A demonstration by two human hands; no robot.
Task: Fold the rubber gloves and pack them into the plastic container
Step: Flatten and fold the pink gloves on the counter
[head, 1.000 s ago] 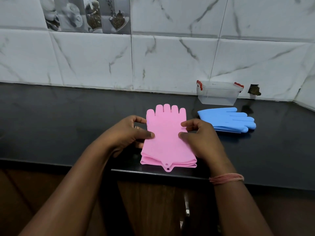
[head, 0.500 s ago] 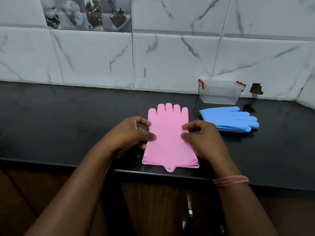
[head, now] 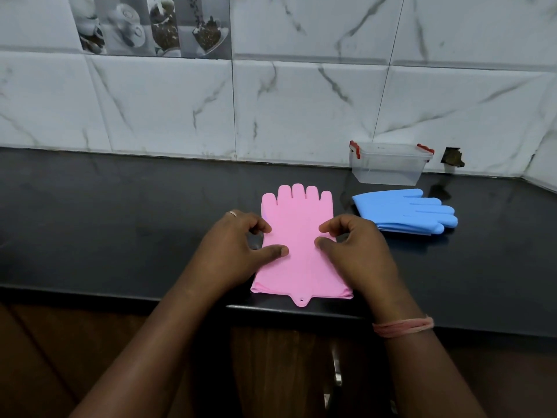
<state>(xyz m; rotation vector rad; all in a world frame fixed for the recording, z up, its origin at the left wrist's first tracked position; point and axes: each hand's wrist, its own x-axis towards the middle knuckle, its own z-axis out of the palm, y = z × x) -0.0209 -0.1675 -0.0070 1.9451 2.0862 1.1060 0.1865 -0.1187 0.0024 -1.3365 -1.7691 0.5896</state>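
Pink rubber gloves (head: 298, 224) lie flat and stacked on the black counter (head: 120, 224), fingers pointing at the wall, cuff at the front edge. My left hand (head: 238, 251) pinches the left edge of the stack, thumb pressed on top. My right hand (head: 355, 251) pinches the right edge the same way. Blue rubber gloves (head: 404, 211) lie stacked to the right, fingers pointing right. A clear plastic container (head: 388, 164) with red clips stands open behind the blue pair, against the wall.
A marble-tiled wall (head: 301, 101) backs the counter, with a dark hole (head: 452, 156) in it right of the container. The wall turns a corner at the far right. Brown cabinet fronts (head: 45, 357) sit below the counter edge.
Both hands have stayed on the pink gloves' edges, with only a slight shift of the thumbs toward the middle. The gloves have not moved on the counter.
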